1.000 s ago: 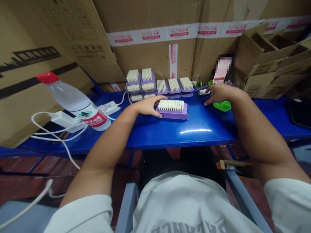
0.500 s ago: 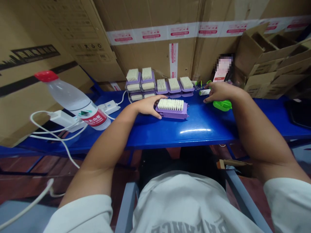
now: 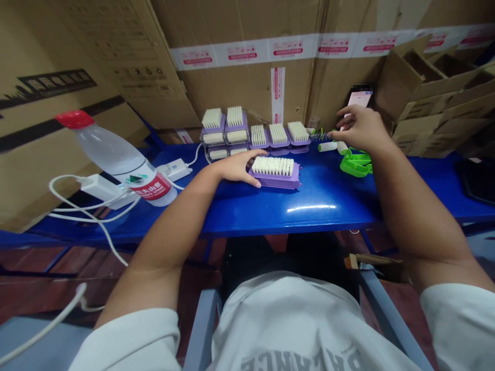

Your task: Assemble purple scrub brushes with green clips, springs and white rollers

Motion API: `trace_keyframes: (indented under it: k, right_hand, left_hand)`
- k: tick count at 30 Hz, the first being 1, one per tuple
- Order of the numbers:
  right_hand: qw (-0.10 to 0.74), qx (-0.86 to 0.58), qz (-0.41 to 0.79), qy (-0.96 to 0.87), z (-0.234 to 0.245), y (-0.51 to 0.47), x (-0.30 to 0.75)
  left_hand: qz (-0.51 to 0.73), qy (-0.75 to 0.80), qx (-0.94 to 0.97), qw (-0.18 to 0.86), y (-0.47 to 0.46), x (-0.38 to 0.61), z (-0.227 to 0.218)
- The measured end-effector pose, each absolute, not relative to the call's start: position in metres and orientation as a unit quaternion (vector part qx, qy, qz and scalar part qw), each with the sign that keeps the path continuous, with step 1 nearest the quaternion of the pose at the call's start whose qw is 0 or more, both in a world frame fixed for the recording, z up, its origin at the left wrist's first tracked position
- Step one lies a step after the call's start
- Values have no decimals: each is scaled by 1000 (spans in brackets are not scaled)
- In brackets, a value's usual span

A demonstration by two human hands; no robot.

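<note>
We grip the purple brush (image 3: 275,175) w/ L hand (image 3: 237,167); R hand (image 3: 361,128), can't tell if empty, might topple nearby phone (image 3: 362,98) w/ a bump.

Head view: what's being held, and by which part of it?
Left hand holds the front brush by its left end, thumb on the near side. Right hand is open, nothing visibly held.

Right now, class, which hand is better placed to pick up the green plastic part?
Probably the right hand: it is near the green plastic part, while the left hand holds a purple-and-white piece.
</note>
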State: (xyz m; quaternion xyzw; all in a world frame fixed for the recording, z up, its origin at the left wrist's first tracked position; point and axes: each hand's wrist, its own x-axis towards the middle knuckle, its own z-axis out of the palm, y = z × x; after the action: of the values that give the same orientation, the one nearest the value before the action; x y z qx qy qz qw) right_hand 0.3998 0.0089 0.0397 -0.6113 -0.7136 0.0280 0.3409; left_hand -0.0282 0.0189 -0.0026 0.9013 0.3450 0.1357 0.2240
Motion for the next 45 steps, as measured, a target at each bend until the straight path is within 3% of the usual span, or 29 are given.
trace_keyframes:
  k: [6, 19, 28, 41, 43, 45]
  right_hand:
    - [466, -555, 6, -689, 48, -3, 391]
    - [629, -418, -157, -637, 39, 19, 405]
    - [683, -339, -232, -603, 31, 52, 432]
    - [684, -353, -275, -576, 38, 44, 434]
    - [653, -403, -286, -573, 39, 39, 434]
    - [559, -513, -243, -604, 39, 33, 432]
  left_hand:
    - [145, 352, 898, 222, 20, -28, -5]
    - [111, 376, 896, 208, 15, -24, 1]
    - [107, 379, 892, 222, 15, -24, 2]
    - [106, 372, 899, 206, 17, -26, 0]
    - [106, 374, 898, 205, 17, -25, 0]
    - [104, 380, 895, 207, 16, -25, 1]
